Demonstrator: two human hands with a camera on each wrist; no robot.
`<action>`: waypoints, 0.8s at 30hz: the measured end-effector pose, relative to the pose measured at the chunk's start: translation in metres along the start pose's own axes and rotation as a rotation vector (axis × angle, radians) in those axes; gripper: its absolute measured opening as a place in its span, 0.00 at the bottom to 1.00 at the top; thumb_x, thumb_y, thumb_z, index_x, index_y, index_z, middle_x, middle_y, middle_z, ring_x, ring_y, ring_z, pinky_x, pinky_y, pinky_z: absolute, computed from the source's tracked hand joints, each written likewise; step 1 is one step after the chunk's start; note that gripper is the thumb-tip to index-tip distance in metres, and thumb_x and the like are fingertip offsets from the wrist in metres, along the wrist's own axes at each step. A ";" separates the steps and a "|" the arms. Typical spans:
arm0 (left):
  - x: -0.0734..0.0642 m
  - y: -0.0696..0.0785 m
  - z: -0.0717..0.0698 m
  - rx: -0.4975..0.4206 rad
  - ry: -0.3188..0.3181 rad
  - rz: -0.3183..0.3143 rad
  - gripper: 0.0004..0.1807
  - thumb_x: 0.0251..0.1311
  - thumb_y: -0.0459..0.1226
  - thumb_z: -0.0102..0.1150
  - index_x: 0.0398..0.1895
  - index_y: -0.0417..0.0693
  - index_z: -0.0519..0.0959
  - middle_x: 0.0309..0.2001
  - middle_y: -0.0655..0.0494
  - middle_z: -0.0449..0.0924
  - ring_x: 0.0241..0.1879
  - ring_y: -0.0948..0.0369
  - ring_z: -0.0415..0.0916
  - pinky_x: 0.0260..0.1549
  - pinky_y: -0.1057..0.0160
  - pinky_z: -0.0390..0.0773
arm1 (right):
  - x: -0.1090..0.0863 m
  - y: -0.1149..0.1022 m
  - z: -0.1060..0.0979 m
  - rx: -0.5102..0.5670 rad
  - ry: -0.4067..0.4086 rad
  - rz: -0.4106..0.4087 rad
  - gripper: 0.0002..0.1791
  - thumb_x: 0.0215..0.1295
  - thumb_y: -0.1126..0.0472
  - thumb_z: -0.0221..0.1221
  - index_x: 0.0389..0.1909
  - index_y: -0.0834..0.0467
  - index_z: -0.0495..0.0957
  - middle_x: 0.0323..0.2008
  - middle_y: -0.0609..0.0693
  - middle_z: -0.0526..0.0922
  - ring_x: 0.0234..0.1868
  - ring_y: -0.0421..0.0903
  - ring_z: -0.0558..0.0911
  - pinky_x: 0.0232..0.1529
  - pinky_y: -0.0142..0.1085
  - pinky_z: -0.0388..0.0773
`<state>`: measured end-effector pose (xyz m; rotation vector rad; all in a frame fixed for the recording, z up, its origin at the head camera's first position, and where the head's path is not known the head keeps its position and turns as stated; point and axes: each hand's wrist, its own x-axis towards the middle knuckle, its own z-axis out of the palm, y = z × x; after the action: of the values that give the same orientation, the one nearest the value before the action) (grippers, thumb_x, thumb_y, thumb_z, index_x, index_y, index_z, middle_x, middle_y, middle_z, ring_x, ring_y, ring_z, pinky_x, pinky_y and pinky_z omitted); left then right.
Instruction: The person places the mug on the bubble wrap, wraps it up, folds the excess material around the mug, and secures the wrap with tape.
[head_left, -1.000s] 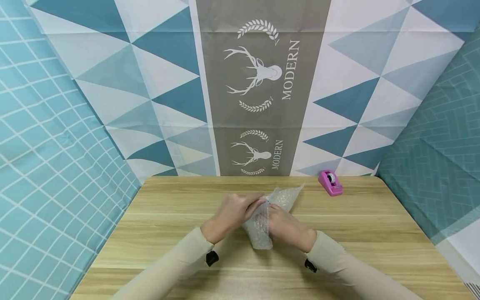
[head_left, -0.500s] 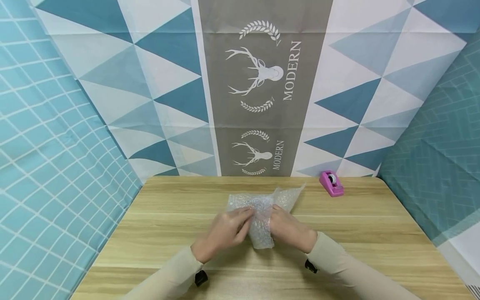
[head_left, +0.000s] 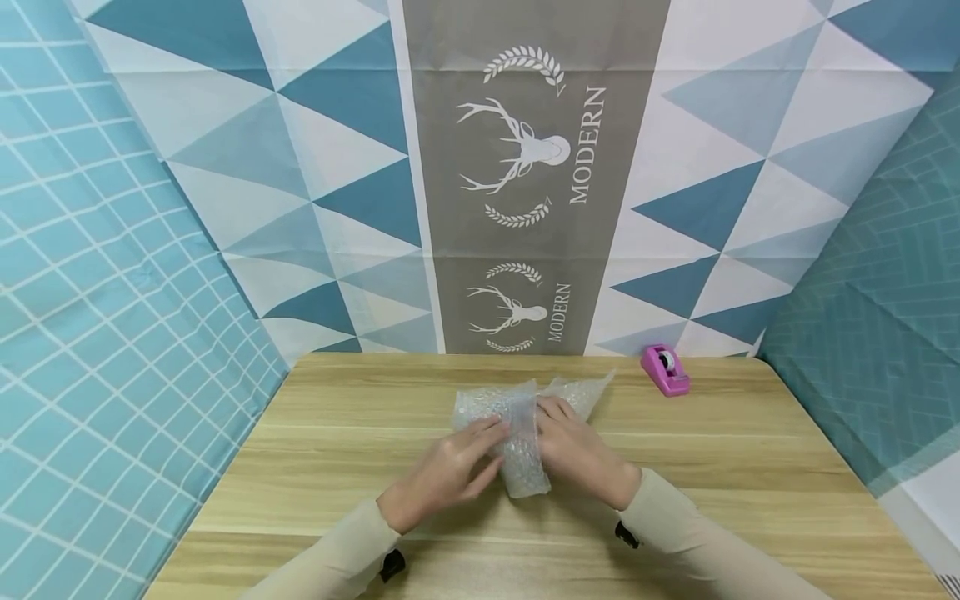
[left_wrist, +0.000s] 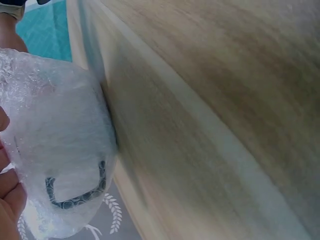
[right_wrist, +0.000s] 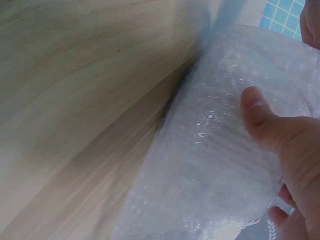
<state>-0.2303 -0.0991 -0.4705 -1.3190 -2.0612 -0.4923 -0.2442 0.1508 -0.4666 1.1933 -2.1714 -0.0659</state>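
Plastic bubble wrap (head_left: 523, 454) sits mid-tabletop (head_left: 322, 483), between both hands. The left hand (head_left: 448, 471) lays fairly straight fingers against its left side; the right hand (head_left: 576, 446) grips its right side between thumb and fingers. Through or on the wrap, a dark patterned strip (left_wrist: 75, 200) bends in a U. Far right, a pink dispenser (head_left: 666, 372) stands well apart.

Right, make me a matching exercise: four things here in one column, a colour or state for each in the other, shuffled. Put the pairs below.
1. bubble wrap
2. tape dispenser
3. tabletop
4. sleeves

A. wood-grained
B. see-through, touched by both hands
C. beige
D. pinkish purple

Pairs: 1-B; 2-D; 3-A; 4-C
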 end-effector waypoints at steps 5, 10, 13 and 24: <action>-0.003 0.000 0.001 0.042 0.011 0.044 0.27 0.59 0.36 0.72 0.61 0.33 0.79 0.58 0.38 0.84 0.58 0.46 0.83 0.57 0.54 0.82 | -0.005 0.006 -0.001 0.032 0.010 0.067 0.18 0.52 0.58 0.72 0.46 0.56 0.84 0.51 0.60 0.81 0.54 0.57 0.79 0.60 0.50 0.78; -0.003 -0.002 0.003 0.054 0.013 0.053 0.28 0.59 0.38 0.72 0.61 0.33 0.79 0.58 0.38 0.83 0.58 0.45 0.83 0.59 0.53 0.80 | -0.017 0.014 -0.006 0.164 -0.014 0.166 0.42 0.36 0.47 0.83 0.52 0.64 0.79 0.62 0.66 0.75 0.62 0.61 0.76 0.67 0.52 0.75; -0.002 -0.003 0.004 0.042 0.013 0.056 0.28 0.59 0.38 0.71 0.60 0.32 0.79 0.58 0.38 0.83 0.58 0.44 0.83 0.59 0.53 0.80 | -0.023 0.017 -0.007 0.234 -0.026 0.184 0.45 0.44 0.50 0.81 0.61 0.69 0.75 0.65 0.68 0.72 0.65 0.62 0.75 0.68 0.52 0.75; -0.002 -0.007 0.006 0.024 -0.005 0.060 0.27 0.62 0.39 0.69 0.62 0.33 0.78 0.59 0.37 0.82 0.60 0.45 0.82 0.61 0.52 0.79 | -0.024 0.021 -0.011 0.368 -0.059 0.209 0.34 0.65 0.58 0.69 0.64 0.76 0.72 0.61 0.70 0.78 0.61 0.61 0.81 0.62 0.46 0.80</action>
<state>-0.2379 -0.0994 -0.4758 -1.3651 -2.0190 -0.4368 -0.2445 0.1844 -0.4635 1.1594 -2.4169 0.4082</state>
